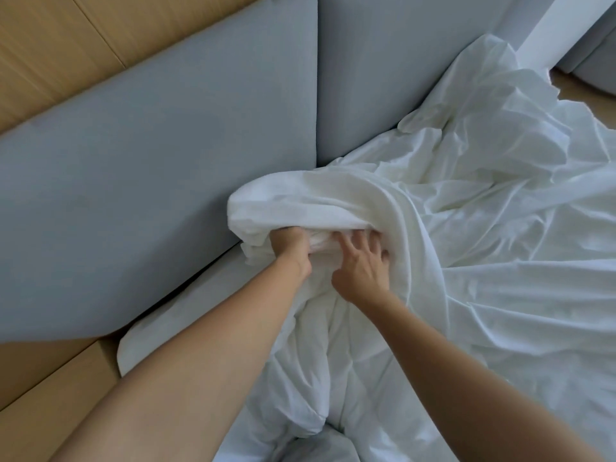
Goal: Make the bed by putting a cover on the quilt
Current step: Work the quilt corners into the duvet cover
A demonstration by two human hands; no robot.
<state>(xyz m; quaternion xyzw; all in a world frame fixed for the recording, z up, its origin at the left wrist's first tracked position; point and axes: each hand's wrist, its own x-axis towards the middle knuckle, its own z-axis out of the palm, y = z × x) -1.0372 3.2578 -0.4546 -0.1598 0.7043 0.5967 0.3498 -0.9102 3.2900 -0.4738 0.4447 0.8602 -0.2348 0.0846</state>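
A white quilt [320, 355] lies bunched on the bed, running from the bottom middle up to my hands. A thin white cover [500, 248] is spread in wrinkles over the right side, and its edge [300, 201] folds over the quilt's top corner near the headboard. My left hand [290, 245] is closed around a bunch of white fabric at that corner, fingers hidden inside the fold. My right hand [361, 261] rests just right of it, fingers spread and tips tucked under the cover's edge.
A grey padded headboard [150, 181] in two panels stands right behind the corner. A wooden wall panel [50, 51] is at the upper left, wooden floor or frame [43, 391] at the lower left. A white pillar [560, 31] is at the top right.
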